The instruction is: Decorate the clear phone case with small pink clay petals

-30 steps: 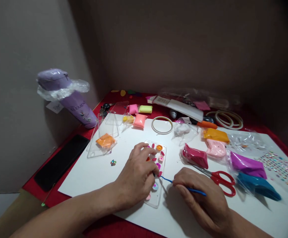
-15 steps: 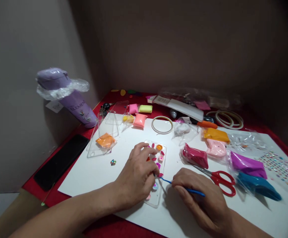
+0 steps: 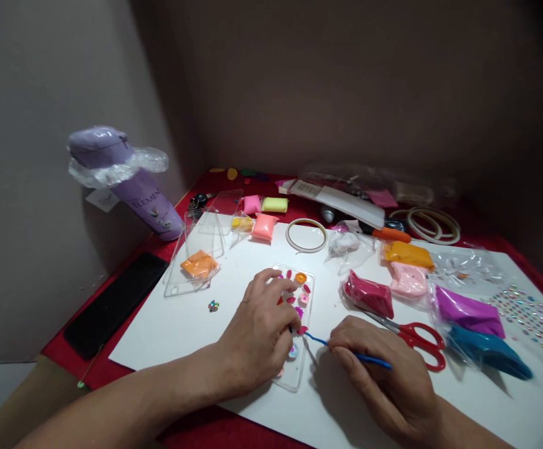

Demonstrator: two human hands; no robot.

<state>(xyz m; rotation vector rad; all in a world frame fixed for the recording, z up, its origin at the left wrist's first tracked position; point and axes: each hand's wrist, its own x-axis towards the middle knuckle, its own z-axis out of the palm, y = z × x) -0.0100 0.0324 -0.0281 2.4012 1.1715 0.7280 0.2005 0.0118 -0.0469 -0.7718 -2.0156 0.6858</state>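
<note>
A white sheet (image 3: 159,337) lies on red cloth (image 3: 224,430) below dim walls (image 3: 346,93). Near centre, the left hand (image 3: 264,327) covers part of a clear case (image 3: 305,318), grip unclear; the right hand (image 3: 378,374) grasps a blue tool (image 3: 373,360).

The left wall (image 3: 42,81) is plain and grey, and the back wall (image 3: 322,93) is brownish and much darker. They meet in a corner behind the red table (image 3: 238,430). The light is weak; a broad shadow falls near the corner, and the right edge is almost black. At lower left there is a pale surface (image 3: 4,381), perhaps furniture.
</note>
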